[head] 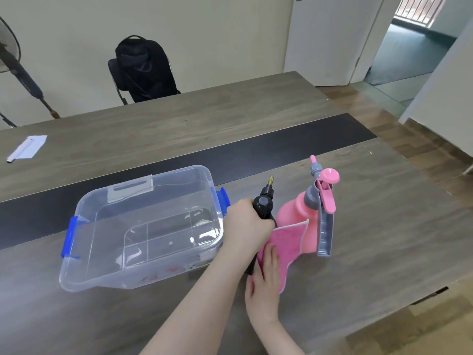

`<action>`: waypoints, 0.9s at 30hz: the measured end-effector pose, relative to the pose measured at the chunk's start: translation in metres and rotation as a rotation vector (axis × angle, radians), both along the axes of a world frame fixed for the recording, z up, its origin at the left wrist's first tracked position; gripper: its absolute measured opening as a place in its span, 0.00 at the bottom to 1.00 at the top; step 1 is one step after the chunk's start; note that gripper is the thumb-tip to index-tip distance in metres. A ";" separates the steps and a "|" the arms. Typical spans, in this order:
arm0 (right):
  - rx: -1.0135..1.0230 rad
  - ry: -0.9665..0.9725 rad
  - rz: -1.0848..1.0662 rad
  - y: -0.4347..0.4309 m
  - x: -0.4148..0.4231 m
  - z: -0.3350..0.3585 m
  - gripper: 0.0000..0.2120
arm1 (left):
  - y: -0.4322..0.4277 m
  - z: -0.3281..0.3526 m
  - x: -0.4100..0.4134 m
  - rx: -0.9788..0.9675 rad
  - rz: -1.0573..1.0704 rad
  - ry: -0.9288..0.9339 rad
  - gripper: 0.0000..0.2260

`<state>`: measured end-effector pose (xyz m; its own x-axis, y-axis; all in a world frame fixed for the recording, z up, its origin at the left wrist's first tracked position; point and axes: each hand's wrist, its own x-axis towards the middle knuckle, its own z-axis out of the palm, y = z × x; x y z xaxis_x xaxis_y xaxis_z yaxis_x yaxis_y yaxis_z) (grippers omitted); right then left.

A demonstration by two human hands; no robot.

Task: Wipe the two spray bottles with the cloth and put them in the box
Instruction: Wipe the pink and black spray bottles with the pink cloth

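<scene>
Left hand (245, 221) grip closed on the black spray bottle (262, 204) just right of the box (87, 252); right hand (265, 280), fingers flat, presses the cloth (289, 239) to it. Pink spray bottle (291, 211) farther right, seemingly unwiped; neither boxed.

Box (84, 267) standing open-topped, mouth taking entry from above. Pink spray bottle (291, 213) standing near its right wall; black spray bottle (262, 205) and cloth (289, 242) crowding the gap between. Open bench (378, 239) stretching right of the pink one.

box (143, 226) left of both spray bottles (307, 219).
</scene>
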<state>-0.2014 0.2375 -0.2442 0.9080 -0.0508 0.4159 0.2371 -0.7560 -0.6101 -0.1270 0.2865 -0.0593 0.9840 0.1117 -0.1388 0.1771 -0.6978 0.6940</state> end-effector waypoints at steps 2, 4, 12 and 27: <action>-0.142 -0.030 0.068 -0.013 -0.001 -0.008 0.15 | 0.001 0.000 -0.001 -0.009 -0.005 -0.008 0.13; -0.268 0.005 0.203 -0.023 -0.006 -0.007 0.18 | 0.002 -0.002 -0.001 -0.012 -0.009 -0.014 0.12; -0.134 0.495 0.263 -0.006 0.021 0.047 0.11 | -0.001 -0.005 -0.001 0.008 -0.007 -0.078 0.13; -0.550 0.214 0.716 -0.086 0.042 0.028 0.18 | -0.001 -0.009 0.002 0.056 -0.035 -0.067 0.14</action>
